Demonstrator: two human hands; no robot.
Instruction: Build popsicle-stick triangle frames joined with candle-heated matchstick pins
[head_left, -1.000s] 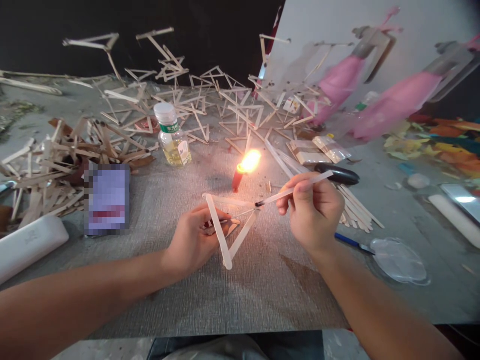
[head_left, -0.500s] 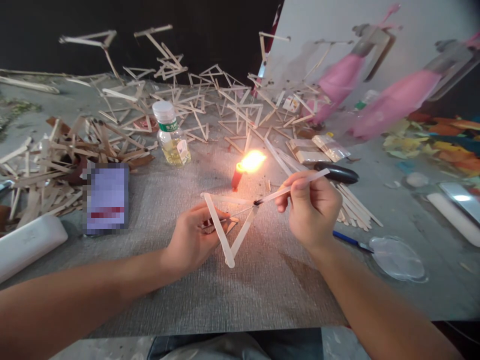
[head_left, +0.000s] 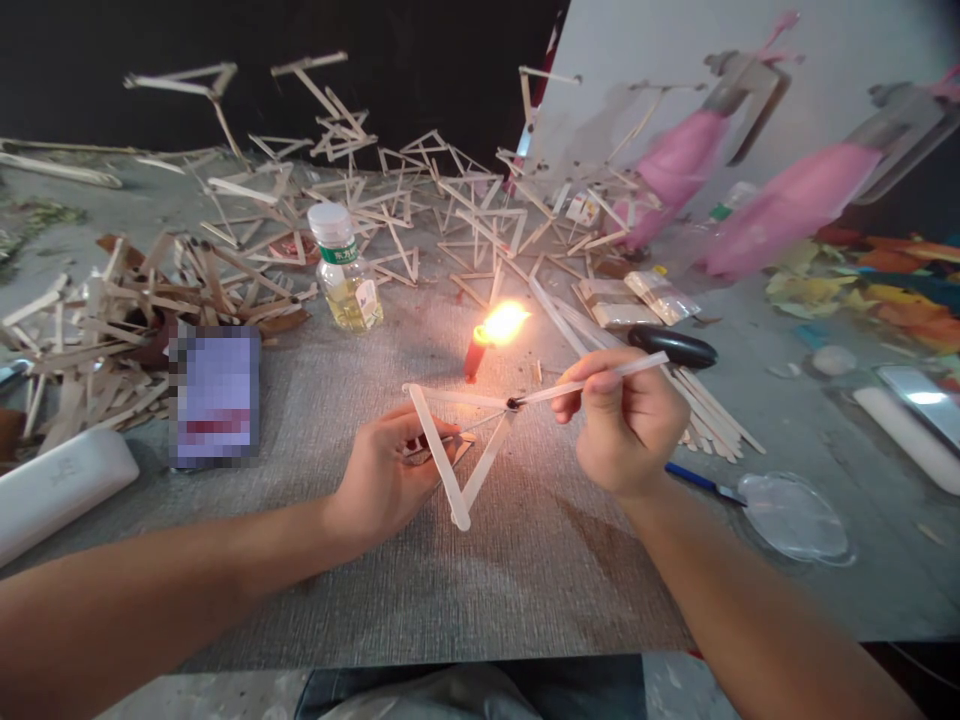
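Over the grey worktop point(head_left: 525, 600), in front of a spread of stick frames point(head_left: 484, 235), holds a triangular wooden frame point(head_left: 439, 457) by its left side, with the left hand point(head_left: 382, 475) curled on it. Pinches a pale translucent stick point(head_left: 636, 366) in the right hand point(head_left: 630, 425), near a burning red candle point(head_left: 474, 358), and rests the black tip point(head_left: 513, 404) against the frame's right corner.

At your twelve o'clock burns a short red wax candle point(head_left: 473, 357). Your left hand point(head_left: 384, 468) holds a pale wooden-stick triangle point(head_left: 436, 455); your right hand point(head_left: 626, 425) holds a translucent white rod point(head_left: 549, 393) against its two-o'clock corner.
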